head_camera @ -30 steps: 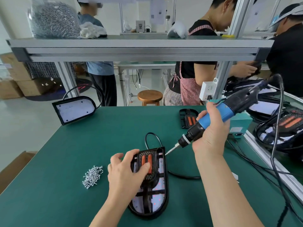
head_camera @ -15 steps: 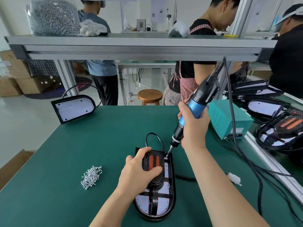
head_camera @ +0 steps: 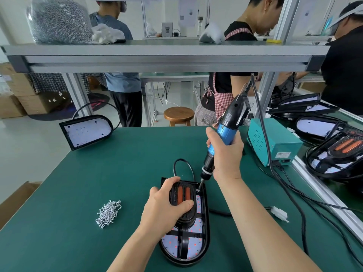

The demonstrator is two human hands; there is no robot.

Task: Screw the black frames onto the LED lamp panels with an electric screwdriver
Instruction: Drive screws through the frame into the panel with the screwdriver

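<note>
Hands curled — left [head_camera: 167, 209] on black frame [head_camera: 184, 244], right [head_camera: 225, 154] round screwdriver [head_camera: 232, 118]

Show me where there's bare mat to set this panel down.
Bare mat lies between the screw pile and the unframed LED panel far left, and nearer than the pile. Crowded right of the framed panel: cables, white connector, teal box.

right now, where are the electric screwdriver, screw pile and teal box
electric screwdriver [head_camera: 225, 134]: head view, blue grip
screw pile [head_camera: 108, 213]: head view, heap middle
teal box [head_camera: 282, 134]: head view, top face
</note>
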